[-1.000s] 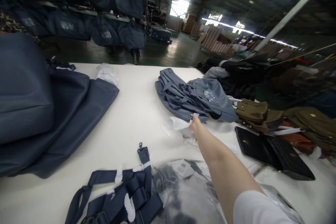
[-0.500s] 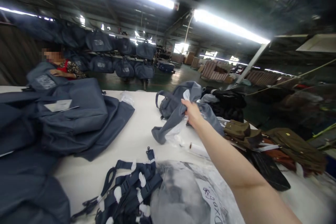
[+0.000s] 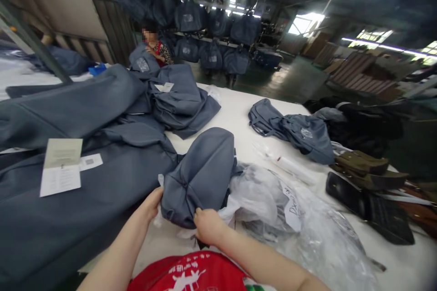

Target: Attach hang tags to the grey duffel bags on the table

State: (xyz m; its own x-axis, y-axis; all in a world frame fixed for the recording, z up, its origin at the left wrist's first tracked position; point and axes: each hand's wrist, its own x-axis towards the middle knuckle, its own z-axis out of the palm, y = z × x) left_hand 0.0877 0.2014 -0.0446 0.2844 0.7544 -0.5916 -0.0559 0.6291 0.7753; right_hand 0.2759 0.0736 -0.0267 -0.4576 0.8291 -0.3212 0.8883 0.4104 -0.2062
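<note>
Close in front of me, a blue-grey fabric bag (image 3: 201,170) sits puffed out on the white table. My left hand (image 3: 153,203) is closed at its left edge, where a bit of white plastic or paper sticks up by the fingers. On the bag's near lower edge, my right hand (image 3: 209,226) is closed in a pinch on the fabric. Just right of it lie clear plastic bags (image 3: 262,195) with a handwritten white label. To the left, larger blue-grey bags (image 3: 126,182) are heaped, with a paper tag (image 3: 61,168) on top.
Two limp blue-grey bags (image 3: 303,134) lie farther back on the white table (image 3: 235,109). A plastic roll (image 3: 293,168) is beside them. Black bags (image 3: 372,209) and brown bags (image 3: 362,166) lie right. A co-worker (image 3: 159,50) handles another bag across the table.
My right hand has let go of the blue-grey fabric at the far right and come back near me. Both hands now hold a bag close to my body. The view has turned right.
</note>
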